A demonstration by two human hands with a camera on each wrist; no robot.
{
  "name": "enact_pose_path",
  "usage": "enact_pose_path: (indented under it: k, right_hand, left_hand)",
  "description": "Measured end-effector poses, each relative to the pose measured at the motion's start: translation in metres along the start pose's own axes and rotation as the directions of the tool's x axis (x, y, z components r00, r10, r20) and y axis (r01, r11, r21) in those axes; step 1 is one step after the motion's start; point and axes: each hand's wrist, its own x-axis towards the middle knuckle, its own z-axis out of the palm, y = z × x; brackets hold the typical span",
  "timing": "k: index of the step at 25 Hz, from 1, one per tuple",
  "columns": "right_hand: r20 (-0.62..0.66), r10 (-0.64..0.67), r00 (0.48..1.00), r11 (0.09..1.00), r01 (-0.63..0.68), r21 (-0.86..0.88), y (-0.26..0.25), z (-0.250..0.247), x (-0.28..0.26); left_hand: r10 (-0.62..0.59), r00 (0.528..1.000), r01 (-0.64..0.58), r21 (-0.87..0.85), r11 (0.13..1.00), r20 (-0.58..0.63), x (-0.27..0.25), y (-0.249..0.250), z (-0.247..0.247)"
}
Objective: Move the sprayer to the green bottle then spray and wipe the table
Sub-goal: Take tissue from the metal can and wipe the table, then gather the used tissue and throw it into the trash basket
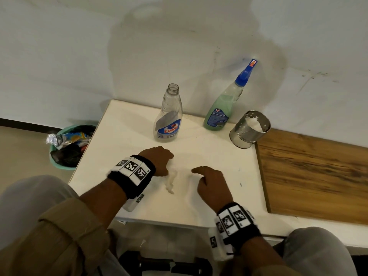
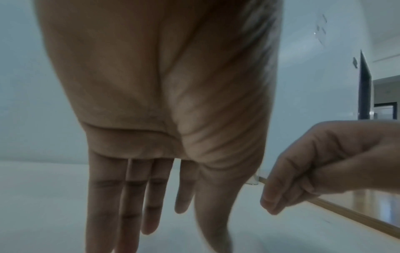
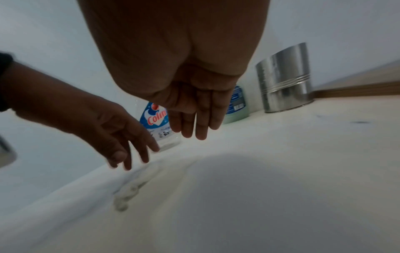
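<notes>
The green bottle [image 1: 219,110] stands at the back of the white table [image 1: 129,126] with the blue sprayer [image 1: 246,71] on its neck. Left of it stands a clear empty bottle [image 1: 169,116] with an open neck. A crumpled white tissue [image 1: 171,182] lies on the table between my hands. My left hand [image 1: 159,159] hovers at the tissue's upper end with straight fingers [image 2: 129,196]; whether it touches the tissue I cannot tell. My right hand [image 1: 209,182] hangs relaxed just right of the tissue and holds nothing.
A steel canister [image 1: 249,129] with white tissue inside stands right of the green bottle. A wooden board [image 1: 314,176] covers the table's right part. A teal bin [image 1: 69,146] full of rubbish sits on the floor to the left. The wall runs right behind the bottles.
</notes>
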Motion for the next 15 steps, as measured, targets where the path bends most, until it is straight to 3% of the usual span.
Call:
enact_pose_path:
  k: [4,8,12,13,15]
  right_hand:
    - [0.074,0.022,0.997,0.999,-0.025,0.042,0.008,0.001,-0.007]
    - [0.128,-0.068,0.989,0.995,0.057,0.087,0.002,0.015,-0.013]
    - [0.148,-0.075,0.986,0.992,0.059,0.108,0.001,0.022,-0.014]
    - [0.132,-0.093,0.987,0.987,0.074,0.140,-0.003,0.024,-0.015]
    - [0.065,-0.130,0.989,0.956,0.107,0.275,-0.015,0.023,-0.015]
  left_hand:
    - [0.014,1.000,-0.015,0.013,1.000,0.025,0.003,0.025,0.020]
    - [0.026,0.998,-0.025,0.025,0.999,-0.063,0.004,0.029,0.033]
    - [0.063,0.993,-0.062,0.012,0.998,-0.101,0.002,0.026,0.036]
    - [0.068,0.992,-0.074,-0.054,0.996,-0.110,0.001,0.025,0.036]
    - [0.051,0.991,-0.095,-0.370,0.924,-0.127,-0.002,0.024,0.029]
